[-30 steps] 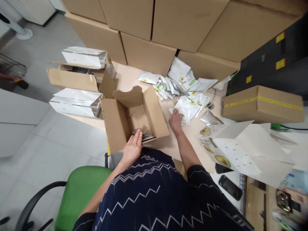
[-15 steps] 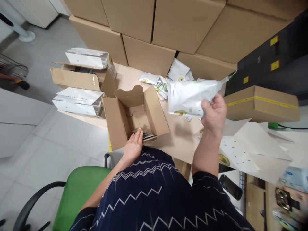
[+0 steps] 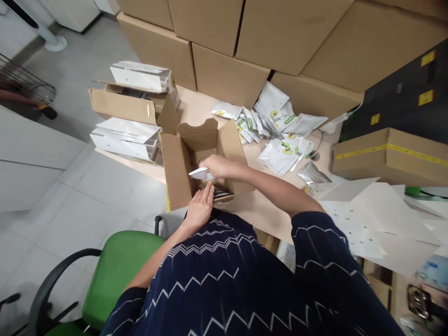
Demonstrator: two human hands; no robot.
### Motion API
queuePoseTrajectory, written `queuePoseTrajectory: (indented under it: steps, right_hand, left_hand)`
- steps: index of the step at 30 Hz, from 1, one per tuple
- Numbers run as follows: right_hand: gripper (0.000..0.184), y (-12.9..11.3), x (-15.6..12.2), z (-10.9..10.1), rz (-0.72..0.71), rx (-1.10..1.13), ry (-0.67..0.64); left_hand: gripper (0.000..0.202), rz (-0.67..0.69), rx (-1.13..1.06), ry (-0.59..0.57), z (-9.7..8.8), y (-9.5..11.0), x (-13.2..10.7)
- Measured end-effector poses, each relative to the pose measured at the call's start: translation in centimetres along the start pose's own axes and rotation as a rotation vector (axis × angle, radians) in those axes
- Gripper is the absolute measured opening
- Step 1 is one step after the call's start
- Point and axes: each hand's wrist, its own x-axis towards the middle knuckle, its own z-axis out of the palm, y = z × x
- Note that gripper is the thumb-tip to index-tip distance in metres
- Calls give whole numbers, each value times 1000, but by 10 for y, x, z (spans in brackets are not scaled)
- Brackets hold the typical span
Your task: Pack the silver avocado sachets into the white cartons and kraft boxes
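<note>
An open cardboard box [image 3: 178,168] stands at the near edge of the table. My right hand [image 3: 217,165] reaches into it, closed on a white pouch [image 3: 200,174] held edge-on inside the box. My left hand [image 3: 200,208] rests at the box's near rim, fingers together and stretched flat against the pouches stacked inside. A heap of white pouches with avocado prints [image 3: 276,128] lies on the table behind and to the right of the box.
Big brown cartons [image 3: 224,74] wall the table's back. Another open carton with white packets [image 3: 129,109] sits left of the box. A taped flat carton [image 3: 388,156] and white sheets [image 3: 367,214] lie right. A green chair [image 3: 115,275] is under me.
My right hand picked a pouch from the heap, lifted it high, then brought it down into the open box. My left hand stayed at the box's near rim.
</note>
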Motion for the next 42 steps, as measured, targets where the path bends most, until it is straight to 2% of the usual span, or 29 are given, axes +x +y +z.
queuePoseTrajectory:
  steps: [3,6,9,13,22,25,28,33,35,40,42]
  right_hand:
    - [28,2,23,10,13,-125,-214]
    - [34,3,34,19,20,-191,-389]
    - [37,5,36,28,44,-198,-451]
    - [32,6,34,37,73,-261,-498]
    - [26,6,26,46,97,-204,-496]
    - [26,6,24,47,99,-162,-479]
    - [32,6,22,48,107,-118,-415]
    - [33,0,16,52,103,-139,-248]
    - [34,-2,14,52,93,-150,-259]
    - [32,-2,7,52,36,-56,-388]
    - [33,-2,0,48,-1,12,-375]
  left_hand:
    - [53,0,5,8,-2,1,0]
    - [52,5,4,23,-4,2,0]
    - [53,4,-10,46,-4,2,0]
    - [55,-18,-50,49,-4,0,-1]
    - [57,-109,12,-58,-15,5,7]
    - [55,-96,-13,-64,-21,5,7]
    - [47,-108,-37,-73,-28,5,7]
    - [41,-158,-7,-159,-35,9,12]
    - [44,-154,12,-177,-36,11,14]
    - [53,-170,39,-195,-35,13,18]
    - [53,-183,40,-206,-35,13,18]
